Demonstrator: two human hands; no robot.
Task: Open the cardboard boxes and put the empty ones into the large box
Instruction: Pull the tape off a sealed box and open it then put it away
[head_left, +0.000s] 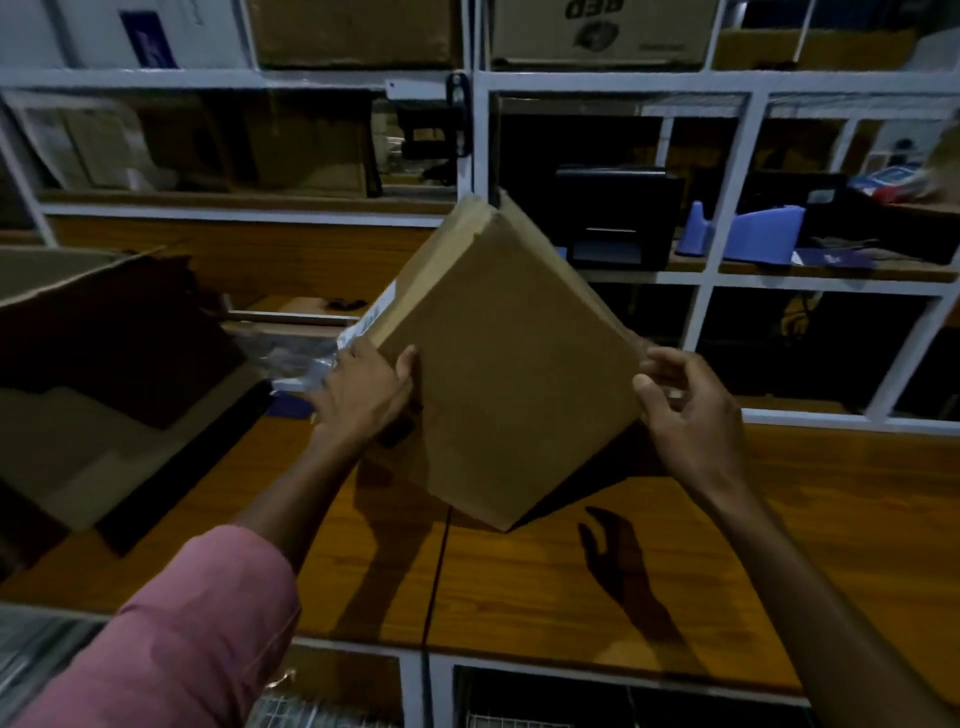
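Head view shows us a closed brown cardboard box (498, 364) tilted on one corner, raised over the wooden tabletop (779, 545), a white label on its upper left edge. Our left hand (363, 389) grips its left side, thumb on the front face; our right hand (685, 410) pinches the right edge with curled fingers (660, 364). Left of us the large box (93, 364) stands open and dark, crumpled plastic wrap (301, 358) beside it. White shelving (727, 88) closes the far side, holding a blue tape dispenser (748, 228). Bare tabletop lies below and right.
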